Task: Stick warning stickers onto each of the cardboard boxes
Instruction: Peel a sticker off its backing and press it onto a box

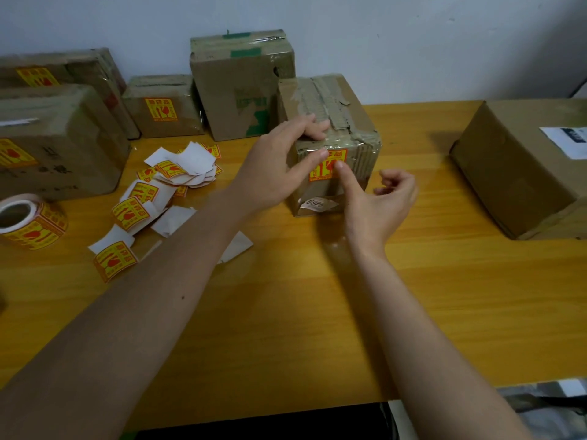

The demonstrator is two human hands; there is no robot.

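A small taped cardboard box (359, 128) stands in the middle of the wooden table (317, 296). A yellow and red warning sticker (320, 173) is on its front face. My left hand (276, 163) grips the box's top front edge, fingers on the lid and thumb on the sticker's upper left. My right hand (378, 204) presses its straight index fingertip on the sticker; its other fingers are curled and hold nothing.
A sticker roll (31, 223) lies at the left edge, with loose stickers and backing papers (133, 211) beside it. Stickered boxes (57, 147) (162, 106) (57, 71) stand back left. A tall box (235, 87) and a large box (521, 173) at right show no warning sticker.
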